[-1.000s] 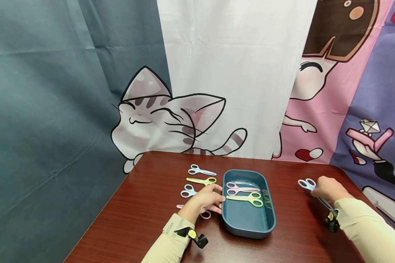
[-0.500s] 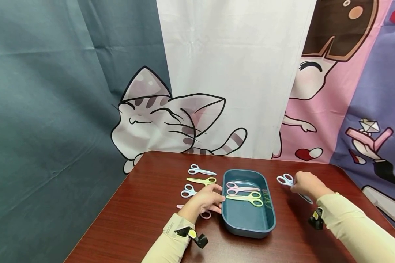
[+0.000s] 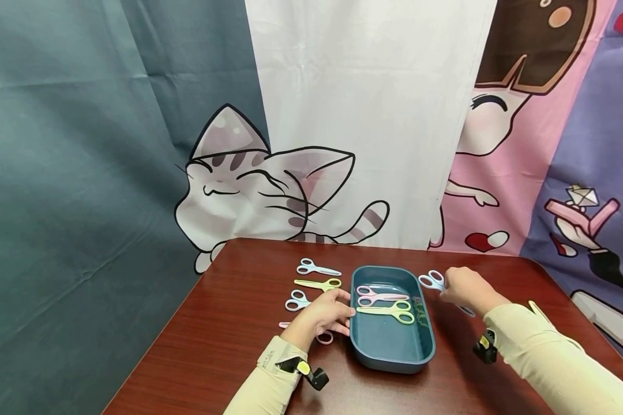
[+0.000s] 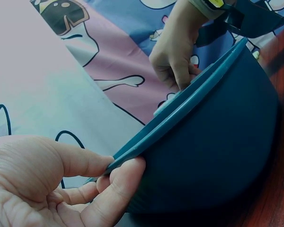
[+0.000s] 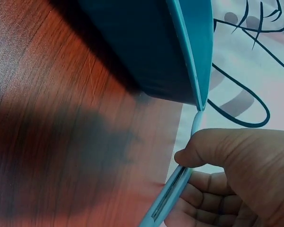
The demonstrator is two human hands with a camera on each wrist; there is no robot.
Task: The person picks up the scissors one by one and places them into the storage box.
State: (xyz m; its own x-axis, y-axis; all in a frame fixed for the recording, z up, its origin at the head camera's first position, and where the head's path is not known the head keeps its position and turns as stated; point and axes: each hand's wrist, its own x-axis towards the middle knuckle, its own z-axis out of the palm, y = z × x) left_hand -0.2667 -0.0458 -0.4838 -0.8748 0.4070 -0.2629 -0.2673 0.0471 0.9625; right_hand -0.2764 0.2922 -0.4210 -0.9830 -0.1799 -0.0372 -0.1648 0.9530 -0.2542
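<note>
My left hand (image 3: 324, 314) pinches the left rim of a dark teal box (image 3: 391, 354), thumb inside and fingers outside in the left wrist view. Held between thumb and fingers of my right hand (image 3: 466, 290) is a pair of light blue scissors (image 5: 173, 191); its handle loops point left, right at the box's right rim in the head view. Inside the box lie pink-handled scissors (image 3: 370, 297) and yellow-green scissors (image 3: 402, 312), side by side. Pink scissors (image 3: 324, 338) on the table are partly hidden under my left wrist.
Left of the box, several scissors lie in a column on the brown table (image 3: 197, 351): light blue scissors (image 3: 314, 268) at the back, yellow-green scissors (image 3: 324, 285), and another light blue pair (image 3: 297, 301) partly covered by my left hand. A printed curtain (image 3: 368, 115) hangs behind.
My right hand has moved left with the light blue scissors, from the table's right side up to the box's right rim. My left hand stays on the box.
</note>
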